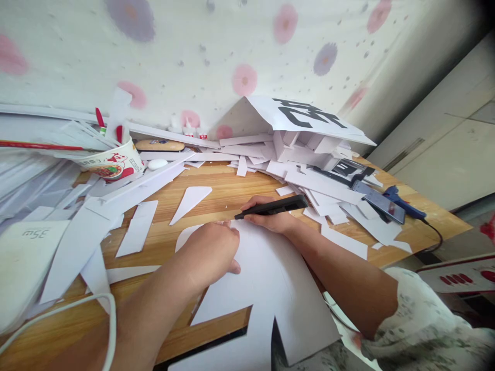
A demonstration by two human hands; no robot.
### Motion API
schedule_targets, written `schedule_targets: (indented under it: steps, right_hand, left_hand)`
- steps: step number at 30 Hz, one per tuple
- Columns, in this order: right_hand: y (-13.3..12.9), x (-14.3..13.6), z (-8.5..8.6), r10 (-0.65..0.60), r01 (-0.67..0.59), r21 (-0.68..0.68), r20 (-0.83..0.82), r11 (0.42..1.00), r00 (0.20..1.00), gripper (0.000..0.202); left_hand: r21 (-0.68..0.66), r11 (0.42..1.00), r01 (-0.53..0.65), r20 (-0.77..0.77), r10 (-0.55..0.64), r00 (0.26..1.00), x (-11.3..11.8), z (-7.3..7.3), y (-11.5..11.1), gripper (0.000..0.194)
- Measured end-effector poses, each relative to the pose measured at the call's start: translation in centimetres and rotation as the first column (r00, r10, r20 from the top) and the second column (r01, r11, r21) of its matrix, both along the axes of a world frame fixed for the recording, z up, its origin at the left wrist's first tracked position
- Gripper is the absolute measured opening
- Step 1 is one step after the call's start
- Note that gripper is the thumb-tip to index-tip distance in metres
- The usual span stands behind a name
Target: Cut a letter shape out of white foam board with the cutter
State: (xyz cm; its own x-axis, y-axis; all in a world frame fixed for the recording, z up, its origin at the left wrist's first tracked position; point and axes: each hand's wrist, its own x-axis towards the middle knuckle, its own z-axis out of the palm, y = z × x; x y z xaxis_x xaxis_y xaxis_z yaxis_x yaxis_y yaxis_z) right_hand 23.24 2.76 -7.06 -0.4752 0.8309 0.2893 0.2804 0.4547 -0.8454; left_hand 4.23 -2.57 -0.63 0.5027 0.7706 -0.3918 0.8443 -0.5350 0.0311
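Wall covering [185,51]: white, slightly shiny, pink and purple flower blots. Counter [232,190]: wood-grain, scraps scattered over it.

White sheet [266,273]: smooth, matte, stiff-looking, on the near side of the counter under both hands. Rounded far-left corner, angular notch at lower left, narrow pointed slit at the near edge.

Right forearm comes in low from the right, out of a loose patterned sleeve [429,314], angled up-left. Left forearm runs diagonally from bottom left, wrist bent, back of hand up.

Left hand [214,247]: on the sheet near its far edge, fingers curled in, thumb stuck out over the surface. Tips hidden, can't tell if they pinch anything. Right hand [266,219]: fingers closed round a slim black cutter-like tool [274,206], tip pointing left, at the sheet's far edge just beside the left knuckles.

Back right: boxy white structure [288,149] under a bent printed sheet [309,116]. Right: heap of flat angular offcuts [328,188], with a glossy phone [379,201] and a blue plastic-looking tool [402,201] on a black cord.

Left: printed round tub [133,155], red handles showing.

Smallest: tapered offcut [191,202], little white bottles [188,129].
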Motion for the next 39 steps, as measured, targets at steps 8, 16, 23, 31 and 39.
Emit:
schedule_targets:
  steps: [8, 16, 23, 31, 39]
  right_hand:
    - [0.0, 0.2, -0.1, 0.005, -0.004, 0.018, -0.016, 1.000, 1.000, 0.016]
    - [-0.5, 0.2, -0.1, -0.024, 0.024, 0.021, -0.010, 0.999, 1.000, 0.014]
    - [-0.5, 0.3, -0.3, -0.038, 0.038, 0.002, -0.021, 0.999, 0.999, 0.015]
    - [-1.5, 0.2, 0.4, -0.084, 0.078, 0.097, 0.065, 0.992, 0.994, 0.011]
    - [-2.1, -0.2, -0.3, -0.162, 0.155, 0.118, 0.050, 0.981, 0.985, 0.009]
  left_hand:
    - [-0.015, 1.000, 0.014, 0.034, -0.013, 0.999, -0.1, -0.1, 0.1, 0.054]
    - [-0.010, 1.000, 0.012, 0.052, -0.012, 0.999, -0.3, -0.9, 0.5, 0.056]
    - [0.004, 1.000, 0.021, 0.053, -0.021, 0.998, -0.5, -2.0, 1.1, 0.056]
    - [0.007, 1.000, -0.011, 0.053, 0.011, 0.999, -0.2, -0.8, 0.7, 0.053]
    - [-0.002, 1.000, -0.031, -0.011, 0.031, 0.999, 0.5, 1.5, 0.0, 0.046]
